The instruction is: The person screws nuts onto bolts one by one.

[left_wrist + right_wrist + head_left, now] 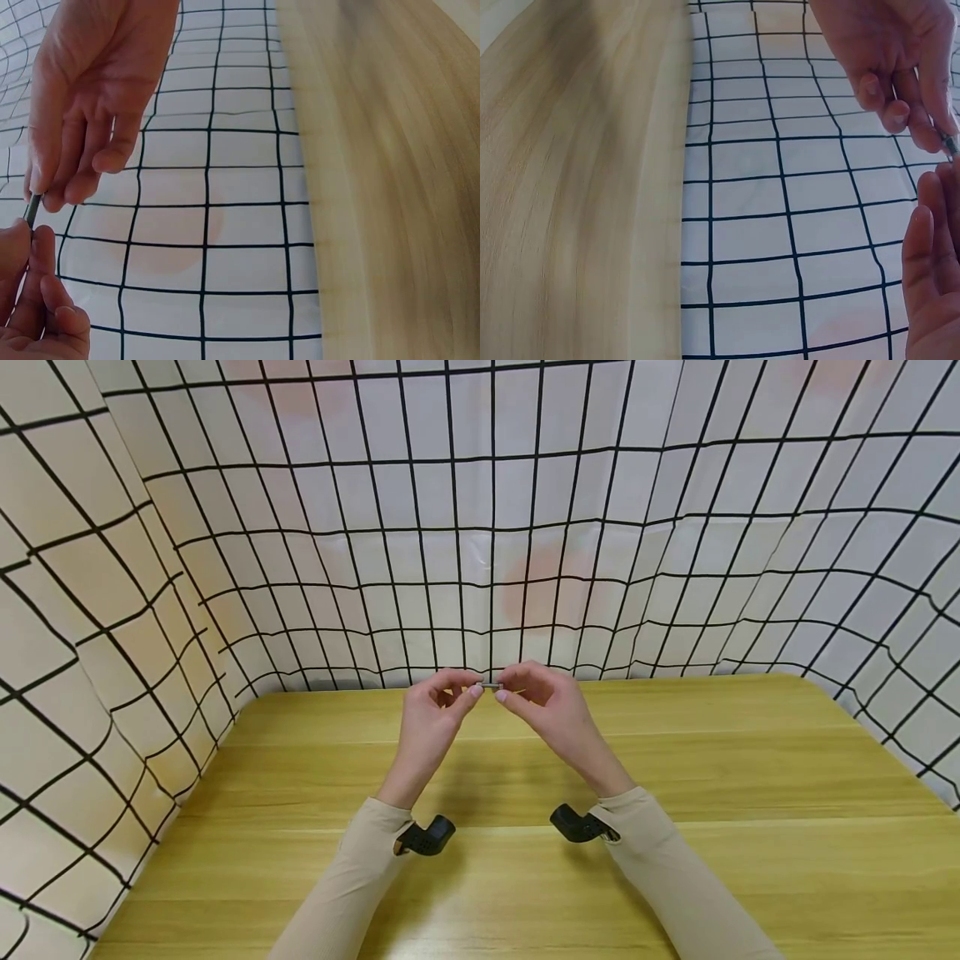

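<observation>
Both hands are raised over the far part of the table, fingertips close together. A small, thin grey metal rod (491, 685), possibly a bolt, lies level between them. My left hand (433, 718) pinches its left end between thumb and forefinger. At the right end, slightly thicker, the thumb and fingertips of my right hand (553, 714) pinch it too. In the left wrist view the rod (33, 208) spans the fingertips of both hands. Only a short piece of the rod (950, 144) shows at the right wrist view's edge; fingers cover its ends.
Below the hands is a wood-grain table (480, 893) with rounded far corners. White sheeting with a black grid (480, 552) stands behind the table and along its sides. Each wrist bears a black camera mount (431, 837) over a beige sleeve (337, 885).
</observation>
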Demonstrator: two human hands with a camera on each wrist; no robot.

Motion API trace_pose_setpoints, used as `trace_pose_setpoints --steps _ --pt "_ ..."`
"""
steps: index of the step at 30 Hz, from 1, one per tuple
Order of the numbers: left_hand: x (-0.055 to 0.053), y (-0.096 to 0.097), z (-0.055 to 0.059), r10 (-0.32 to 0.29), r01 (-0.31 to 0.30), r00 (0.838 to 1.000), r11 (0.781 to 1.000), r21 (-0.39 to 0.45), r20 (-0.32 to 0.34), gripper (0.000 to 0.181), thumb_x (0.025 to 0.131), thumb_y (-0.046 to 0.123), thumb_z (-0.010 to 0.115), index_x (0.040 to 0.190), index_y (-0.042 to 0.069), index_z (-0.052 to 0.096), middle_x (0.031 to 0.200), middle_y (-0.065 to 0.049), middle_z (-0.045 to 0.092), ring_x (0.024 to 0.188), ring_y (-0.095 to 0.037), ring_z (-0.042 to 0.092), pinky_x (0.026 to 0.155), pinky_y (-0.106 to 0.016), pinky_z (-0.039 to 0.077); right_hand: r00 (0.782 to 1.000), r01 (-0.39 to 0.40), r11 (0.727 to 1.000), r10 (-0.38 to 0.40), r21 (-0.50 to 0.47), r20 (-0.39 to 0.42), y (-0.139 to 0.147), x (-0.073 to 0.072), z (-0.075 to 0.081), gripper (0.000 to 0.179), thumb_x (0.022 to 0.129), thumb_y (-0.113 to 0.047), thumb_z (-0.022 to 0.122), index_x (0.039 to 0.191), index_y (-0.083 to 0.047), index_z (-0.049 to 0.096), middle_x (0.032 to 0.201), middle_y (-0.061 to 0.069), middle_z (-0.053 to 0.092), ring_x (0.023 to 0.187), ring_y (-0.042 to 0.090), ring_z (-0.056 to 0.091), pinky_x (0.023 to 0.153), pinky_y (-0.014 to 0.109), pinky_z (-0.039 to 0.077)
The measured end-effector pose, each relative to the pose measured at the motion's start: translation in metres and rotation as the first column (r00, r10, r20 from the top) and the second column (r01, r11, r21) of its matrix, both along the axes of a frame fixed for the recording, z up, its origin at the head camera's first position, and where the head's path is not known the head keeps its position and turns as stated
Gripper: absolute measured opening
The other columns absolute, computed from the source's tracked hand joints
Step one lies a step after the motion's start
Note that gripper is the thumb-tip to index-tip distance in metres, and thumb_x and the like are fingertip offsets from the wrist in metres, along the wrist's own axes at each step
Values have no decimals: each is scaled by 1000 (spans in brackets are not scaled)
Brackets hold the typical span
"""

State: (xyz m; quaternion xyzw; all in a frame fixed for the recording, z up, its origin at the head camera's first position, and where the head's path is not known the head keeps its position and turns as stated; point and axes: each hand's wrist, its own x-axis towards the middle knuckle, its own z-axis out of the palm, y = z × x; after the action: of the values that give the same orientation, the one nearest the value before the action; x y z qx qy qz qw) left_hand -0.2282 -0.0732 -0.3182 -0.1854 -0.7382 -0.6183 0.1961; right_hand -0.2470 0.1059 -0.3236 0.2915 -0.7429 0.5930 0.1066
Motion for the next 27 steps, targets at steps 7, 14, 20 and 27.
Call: trace_pose_setpoints --steps 7,14,20,27 --pt "-10 -1 -12 -9 9 1000 1000 2 -3 11 91 2 69 100 -5 72 85 -15 63 71 -32 45 62 -29 33 998 24 1000 -24 -3 59 3 -7 -8 15 97 -9 63 107 1 68 97 14 69 92 29 64 84 41 52" --pt "-23 -2 -29 -32 32 999 999 -10 -10 10 91 13 72 99 7 75 83 -5 60 72 -25 48 58 -28 35 998 45 999 -45 -3 42 6 -24 -26 17 100 -15 60 98 -1 69 85 16 67 81 31 61 76 46 51" --pt "-24 -1 -30 -46 46 999 999 -20 -6 8 91 11 72 98 9 75 83 -3 61 72 -25 48 56 -27 34 995 80 997 -79 -7 57 5 -24 -29 29 101 -27 59 85 -5 69 75 11 65 75 32 58 71 37 50" --pt "-16 2 -21 -14 14 1000 1000 -11 14 11 91 3 70 99 -3 73 83 -10 61 72 -28 46 60 -27 33 994 74 997 -74 1 81 6 -23 -27 45 104 -42 48 88 -5 68 77 11 65 75 26 60 69 38 52"
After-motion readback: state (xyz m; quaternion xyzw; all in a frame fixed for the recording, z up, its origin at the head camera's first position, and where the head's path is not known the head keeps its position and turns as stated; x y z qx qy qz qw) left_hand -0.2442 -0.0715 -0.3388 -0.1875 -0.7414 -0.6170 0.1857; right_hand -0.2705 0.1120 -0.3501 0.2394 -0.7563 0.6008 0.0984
